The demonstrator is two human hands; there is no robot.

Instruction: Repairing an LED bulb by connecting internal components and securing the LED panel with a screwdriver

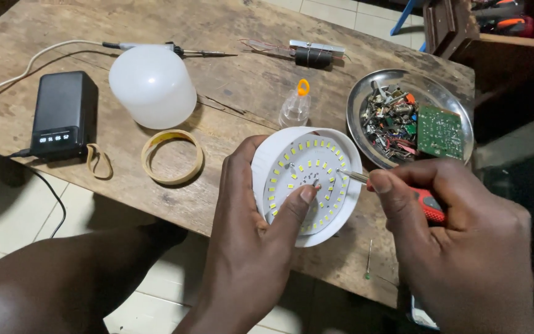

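Head view, looking down at a worn brown wooden table [230, 28]. A round white plastic lamp base fitted with a disc of small yellow LED chips [307, 182] is held over the table's near edge. It is gripped by the left hand [248, 247], whose fingers are wrapped around the base's left rim while the thumb is pressed flat on the LED disc near its centre. A red-handled screwdriver [403, 192] is held in the closed fingers of the right hand [465, 247], just right of the lamp base, and its metal tip is set against the upper right part of the LED disc.

Left of the lamp base a yellowish ring of tape [172, 157] is seen lying flat, with a tan rubber band [99, 162] beyond it. Farther left a black box-shaped power bank with a lit display [63, 114] is placed. Behind the ring, a frosted white dome-shaped lamp cover [152, 85] is stood on the table. Just behind the lamp base a small clear plastic bottle with an orange cap loop [296, 105] is seen. Farther back a soldering iron with a white cord [168, 49] is laid. To the right behind the lamp base, a round shiny metal tray [366, 93] is filled with small electronic parts and a green circuit board [440, 132].
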